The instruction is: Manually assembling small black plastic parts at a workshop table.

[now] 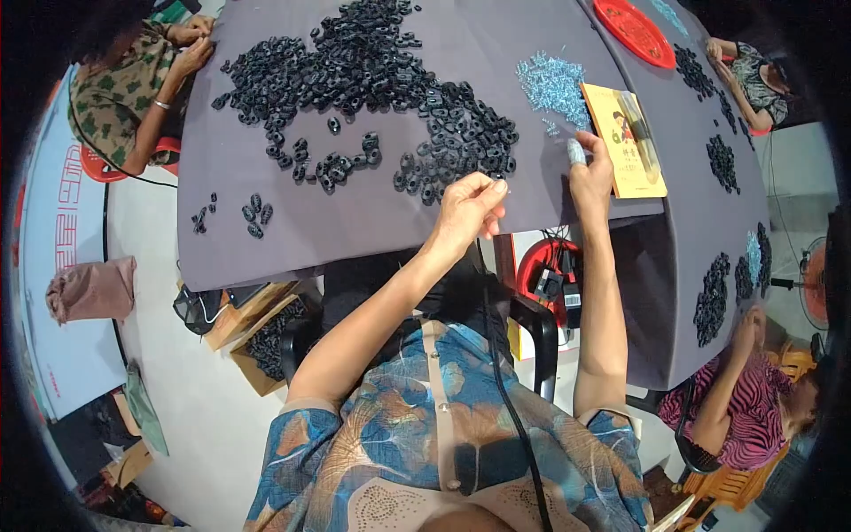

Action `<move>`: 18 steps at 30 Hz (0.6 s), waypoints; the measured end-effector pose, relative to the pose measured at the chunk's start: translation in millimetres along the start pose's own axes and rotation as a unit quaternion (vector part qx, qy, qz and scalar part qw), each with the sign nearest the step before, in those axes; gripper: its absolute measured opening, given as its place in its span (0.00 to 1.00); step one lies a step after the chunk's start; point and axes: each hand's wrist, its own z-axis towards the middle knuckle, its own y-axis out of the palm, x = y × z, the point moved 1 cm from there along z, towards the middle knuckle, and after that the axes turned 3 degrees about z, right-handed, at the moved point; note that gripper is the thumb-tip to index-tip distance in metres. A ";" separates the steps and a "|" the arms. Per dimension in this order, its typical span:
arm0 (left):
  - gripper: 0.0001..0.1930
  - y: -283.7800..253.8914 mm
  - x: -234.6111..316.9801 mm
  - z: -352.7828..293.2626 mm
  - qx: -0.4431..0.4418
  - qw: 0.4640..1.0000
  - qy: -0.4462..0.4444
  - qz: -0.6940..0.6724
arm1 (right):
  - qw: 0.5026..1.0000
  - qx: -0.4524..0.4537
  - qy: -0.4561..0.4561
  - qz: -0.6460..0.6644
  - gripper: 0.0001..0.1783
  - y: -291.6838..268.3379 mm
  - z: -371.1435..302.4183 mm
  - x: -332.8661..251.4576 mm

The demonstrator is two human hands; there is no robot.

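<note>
My left hand (470, 206) is closed in a pinch just over the table's near edge. Thumb and forefinger meet at a tiny pale thing, too small to name. Right in front of it lies the near end of a large spread of small black oval plastic parts (372, 75). My right hand (590, 177) rests low over the table, fingers pointing away and slightly apart, with a pale grey cover on one fingertip. Nothing shows between those fingers. Beyond it sits a heap of small clear-blue pieces (551, 84). A yellow booklet (634, 168) lies beside my right hand.
A grey cloth covers the table (239, 168); few black parts (257, 215) sit apart at left. A red tray (634, 34) stands far right. Other people work at the left and right sides. Below the edge are a chair armrest (545, 346) and a red basin (532, 266) with black adapters.
</note>
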 end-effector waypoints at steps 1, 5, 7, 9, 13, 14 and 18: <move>0.11 -1.7 -0.3 -0.4 0.000 1.000 -0.006 -0.013 | 1.000 -0.008 0.004 0.000 0.14 -1.0 -3.9 -0.3; 0.11 -6.3 -1.1 -2.1 0.002 1.000 -0.004 -0.027 | 0.998 -0.055 -0.015 0.029 0.13 6.1 -39.2 -17.2; 0.10 -6.5 0.9 -4.6 0.009 1.000 0.008 -0.021 | 0.986 -0.124 0.008 0.110 0.14 8.2 -61.7 -31.1; 0.10 -7.2 -1.2 -4.7 0.006 0.999 0.029 -0.020 | 0.967 -0.187 0.020 0.171 0.15 12.3 -76.2 -41.8; 0.11 -7.2 -4.1 -3.9 -0.032 0.997 0.063 -0.018 | 0.937 -0.227 0.050 0.261 0.13 13.1 -85.2 -59.6; 0.12 -9.8 -2.6 -7.4 -0.030 0.997 0.062 -0.025 | 0.932 -0.234 0.048 0.274 0.12 14.1 -85.5 -65.8; 0.13 -26.7 2.6 -17.8 -0.002 0.998 0.055 -0.042 | 0.921 -0.266 0.036 0.282 0.10 32.5 -92.7 -72.3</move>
